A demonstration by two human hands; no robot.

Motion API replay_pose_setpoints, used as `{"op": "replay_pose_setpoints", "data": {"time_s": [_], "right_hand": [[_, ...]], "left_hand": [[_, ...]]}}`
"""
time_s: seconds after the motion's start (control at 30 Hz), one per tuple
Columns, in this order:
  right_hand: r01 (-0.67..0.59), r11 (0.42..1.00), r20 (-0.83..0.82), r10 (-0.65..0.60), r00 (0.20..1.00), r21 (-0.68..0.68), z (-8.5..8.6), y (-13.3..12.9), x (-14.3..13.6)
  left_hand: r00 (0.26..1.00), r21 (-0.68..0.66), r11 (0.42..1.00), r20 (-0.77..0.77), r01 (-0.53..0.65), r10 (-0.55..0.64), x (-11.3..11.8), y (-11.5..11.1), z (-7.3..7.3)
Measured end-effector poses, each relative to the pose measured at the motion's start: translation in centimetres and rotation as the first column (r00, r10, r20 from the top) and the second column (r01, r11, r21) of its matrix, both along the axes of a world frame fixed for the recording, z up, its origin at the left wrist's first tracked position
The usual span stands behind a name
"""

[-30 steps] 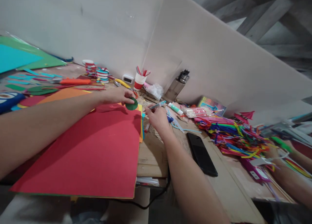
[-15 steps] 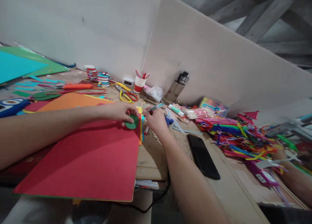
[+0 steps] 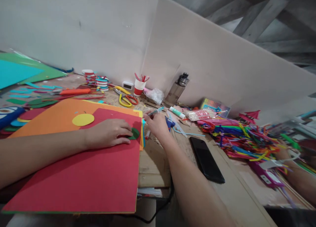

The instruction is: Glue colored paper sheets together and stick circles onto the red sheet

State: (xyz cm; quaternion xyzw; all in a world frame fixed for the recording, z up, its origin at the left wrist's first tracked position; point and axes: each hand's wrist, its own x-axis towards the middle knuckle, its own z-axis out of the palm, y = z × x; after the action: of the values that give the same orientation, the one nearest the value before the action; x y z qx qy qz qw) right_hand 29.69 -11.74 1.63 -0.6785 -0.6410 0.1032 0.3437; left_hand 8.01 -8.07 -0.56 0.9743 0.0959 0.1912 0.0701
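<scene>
A dark green paper circle [image 3: 134,134] lies on the red paper sheet [image 3: 106,177], its left edge under the fingertips of my left hand [image 3: 115,132]. These fingers are close together and hold the circle against the sheet. My right hand [image 3: 157,123] is just past the sheets' right edge, closed on a slim light-blue pen [image 3: 158,110] that slants up to the right; its lower end is hidden by the fingers. A yellow paper oval [image 3: 83,119] rests beyond my left forearm, on orange paper [image 3: 56,116]. A blue glue gun [image 3: 170,122] is partly visible behind my right hand.
Yellow-handled pliers [image 3: 124,100], a cup [image 3: 139,87] with red sticks and a bottle [image 3: 176,90] stand at the back. A black phone [image 3: 206,159] lies right of my forearm. Pipe cleaners [image 3: 237,135] are heaped farther right, near another person's arm [image 3: 296,177].
My left hand has moved a little toward me with the green circle, which now lies flatter on the red sheet. The yellow oval has come into view. My right hand has barely moved.
</scene>
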Motion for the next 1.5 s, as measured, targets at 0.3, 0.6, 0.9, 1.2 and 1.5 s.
{"op": "replay_pose_setpoints", "data": {"time_s": [0.3, 0.6, 0.9, 1.2, 1.5], "right_hand": [[0.006, 1.000, -0.010, -0.006, 1.000, 0.006, -0.1, -0.2, -0.1], [-0.027, 0.999, -0.044, 0.029, 0.999, 0.031, -0.2, -0.2, -0.1], [-0.027, 0.999, -0.069, 0.029, 0.997, 0.029, 0.2, -0.4, -0.2], [-0.023, 1.000, -0.016, 0.023, 1.000, 0.012, 0.0, -0.2, -0.3], [-0.024, 1.000, -0.036, 0.025, 0.999, 0.018, -0.1, -0.3, -0.3]], "left_hand": [[0.997, 0.127, 0.989, -0.027, -0.073, 0.077, 0.6, -0.3, -0.5], [0.991, 0.158, 0.981, -0.058, -0.109, 0.119, 0.2, -0.8, -0.3], [0.997, 0.188, 0.981, -0.039, -0.052, 0.060, -0.2, -1.3, 0.0], [0.996, 0.218, 0.974, -0.038, -0.070, 0.080, -0.2, -1.2, -0.2], [0.998, 0.174, 0.983, -0.029, -0.051, 0.057, -0.2, -1.5, 0.1]]}}
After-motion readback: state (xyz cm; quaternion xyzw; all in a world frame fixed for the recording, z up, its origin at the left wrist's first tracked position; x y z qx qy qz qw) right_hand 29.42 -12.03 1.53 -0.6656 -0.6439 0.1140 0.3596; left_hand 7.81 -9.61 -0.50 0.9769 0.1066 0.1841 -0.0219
